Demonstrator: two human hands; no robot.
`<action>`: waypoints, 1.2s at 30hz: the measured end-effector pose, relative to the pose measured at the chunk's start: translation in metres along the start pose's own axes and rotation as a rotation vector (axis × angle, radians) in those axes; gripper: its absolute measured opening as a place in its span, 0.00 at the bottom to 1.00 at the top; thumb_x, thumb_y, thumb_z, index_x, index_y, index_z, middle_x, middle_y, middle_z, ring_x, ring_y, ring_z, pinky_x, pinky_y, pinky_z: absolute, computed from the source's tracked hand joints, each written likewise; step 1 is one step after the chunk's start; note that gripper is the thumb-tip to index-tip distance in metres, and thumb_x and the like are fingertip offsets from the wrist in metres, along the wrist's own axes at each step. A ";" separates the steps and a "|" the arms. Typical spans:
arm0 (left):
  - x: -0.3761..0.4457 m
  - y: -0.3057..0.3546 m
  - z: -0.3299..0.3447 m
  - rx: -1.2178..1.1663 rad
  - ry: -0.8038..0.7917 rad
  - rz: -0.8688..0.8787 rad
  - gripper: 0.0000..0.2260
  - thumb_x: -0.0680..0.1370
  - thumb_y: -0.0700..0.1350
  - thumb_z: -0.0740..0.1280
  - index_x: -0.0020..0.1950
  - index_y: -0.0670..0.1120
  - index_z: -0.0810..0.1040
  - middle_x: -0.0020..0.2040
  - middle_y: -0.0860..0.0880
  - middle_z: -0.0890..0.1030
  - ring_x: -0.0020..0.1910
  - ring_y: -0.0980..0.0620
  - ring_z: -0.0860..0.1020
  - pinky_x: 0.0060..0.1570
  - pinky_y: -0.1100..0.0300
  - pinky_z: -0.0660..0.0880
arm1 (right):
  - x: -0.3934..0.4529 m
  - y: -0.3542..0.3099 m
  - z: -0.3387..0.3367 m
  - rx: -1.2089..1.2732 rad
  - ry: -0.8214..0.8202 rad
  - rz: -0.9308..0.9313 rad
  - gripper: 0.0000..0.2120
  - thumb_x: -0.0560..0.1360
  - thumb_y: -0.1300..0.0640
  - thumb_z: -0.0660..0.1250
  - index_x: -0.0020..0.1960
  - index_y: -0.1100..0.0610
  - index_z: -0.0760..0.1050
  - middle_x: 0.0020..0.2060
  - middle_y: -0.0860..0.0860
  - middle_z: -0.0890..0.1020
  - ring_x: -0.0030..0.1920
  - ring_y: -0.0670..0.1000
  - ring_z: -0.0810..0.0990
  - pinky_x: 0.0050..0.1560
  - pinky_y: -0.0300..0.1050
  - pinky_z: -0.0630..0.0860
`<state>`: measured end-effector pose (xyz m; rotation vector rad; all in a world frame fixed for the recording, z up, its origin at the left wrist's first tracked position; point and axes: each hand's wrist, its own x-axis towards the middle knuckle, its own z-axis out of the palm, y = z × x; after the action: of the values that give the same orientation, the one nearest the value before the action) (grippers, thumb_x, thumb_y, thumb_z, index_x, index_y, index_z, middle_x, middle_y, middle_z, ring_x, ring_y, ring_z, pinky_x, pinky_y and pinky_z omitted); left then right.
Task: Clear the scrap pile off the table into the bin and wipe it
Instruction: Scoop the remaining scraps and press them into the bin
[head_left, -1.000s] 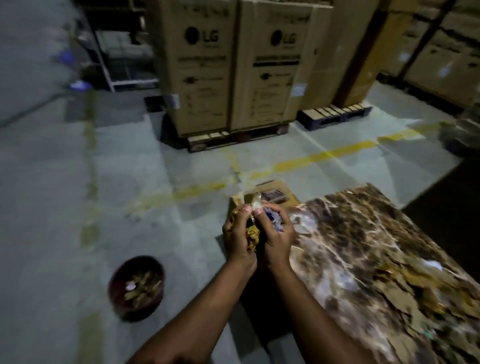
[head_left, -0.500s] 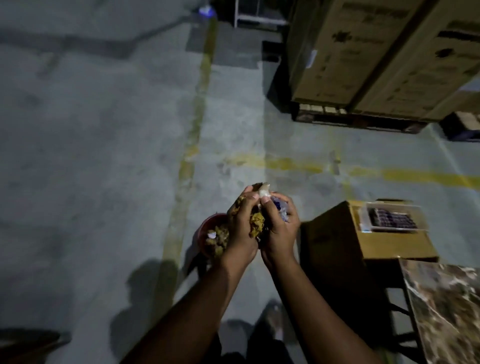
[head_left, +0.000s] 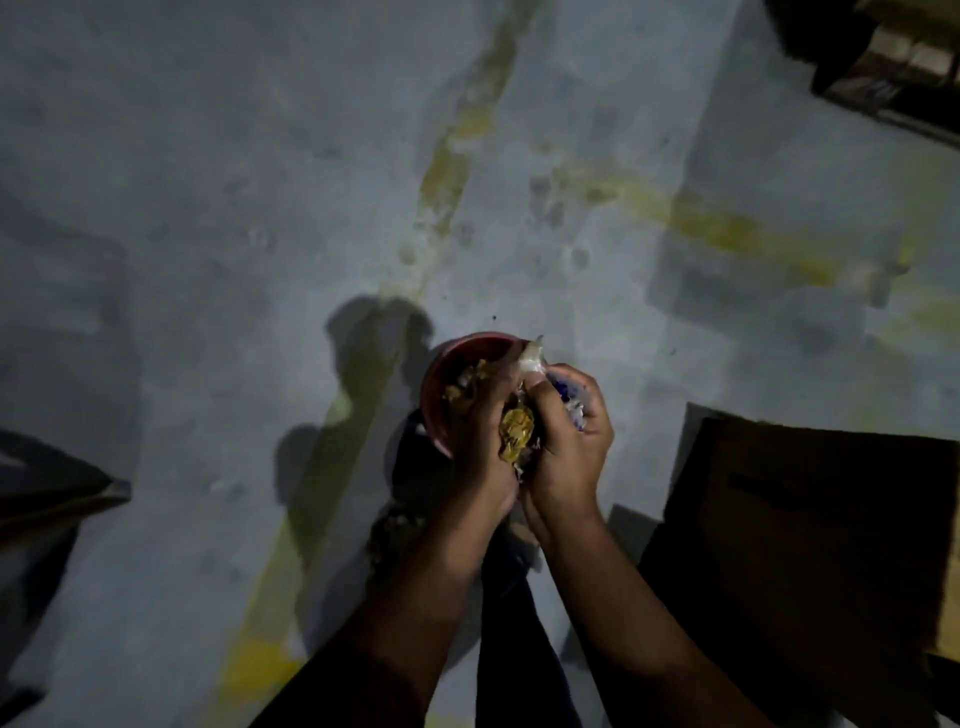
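Observation:
My left hand (head_left: 480, 431) and my right hand (head_left: 569, 447) are cupped together around a handful of scraps (head_left: 516, 428), brown and yellow bits with white and blue pieces at the top. Both hands hover directly over a round red bin (head_left: 441, 371) that stands on the floor and holds more brown scraps. My hands hide much of the bin's opening. The table is out of view.
Grey concrete floor with faded yellow lines (head_left: 447, 171) surrounds the bin. A dark cardboard box (head_left: 810, 519) stands close on the right. A pallet corner (head_left: 893, 78) shows at the top right, and a dark object (head_left: 47, 499) at the left edge.
My hands have carried the scraps from the table's corner leftward and down to above the bin. The view has tilted down to the floor; the table and stacked cartons have left the frame.

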<state>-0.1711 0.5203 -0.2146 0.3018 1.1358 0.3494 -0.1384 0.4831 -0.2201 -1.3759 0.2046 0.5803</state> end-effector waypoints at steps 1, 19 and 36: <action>0.023 -0.008 -0.004 0.009 0.026 -0.002 0.10 0.80 0.48 0.68 0.56 0.43 0.82 0.52 0.44 0.85 0.46 0.53 0.85 0.43 0.61 0.79 | 0.018 0.020 -0.003 -0.012 -0.013 0.011 0.13 0.65 0.55 0.77 0.47 0.60 0.82 0.44 0.57 0.84 0.45 0.56 0.82 0.50 0.53 0.80; 0.313 -0.084 -0.155 1.143 0.204 0.943 0.20 0.77 0.56 0.67 0.63 0.45 0.78 0.61 0.47 0.80 0.62 0.48 0.77 0.62 0.50 0.74 | 0.210 0.267 -0.069 -0.924 -0.473 -0.339 0.18 0.84 0.50 0.54 0.69 0.53 0.75 0.66 0.54 0.74 0.64 0.40 0.69 0.66 0.32 0.64; 0.332 -0.097 -0.191 2.156 -0.016 1.027 0.37 0.77 0.61 0.60 0.82 0.44 0.57 0.83 0.44 0.53 0.82 0.45 0.49 0.78 0.40 0.50 | 0.219 0.308 -0.107 -1.623 -0.623 -0.559 0.30 0.82 0.39 0.49 0.82 0.45 0.55 0.83 0.56 0.48 0.82 0.57 0.47 0.78 0.65 0.50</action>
<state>-0.2096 0.5830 -0.6030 2.7846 0.7954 -0.1776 -0.0868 0.4642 -0.6091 -2.5081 -1.4126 0.6469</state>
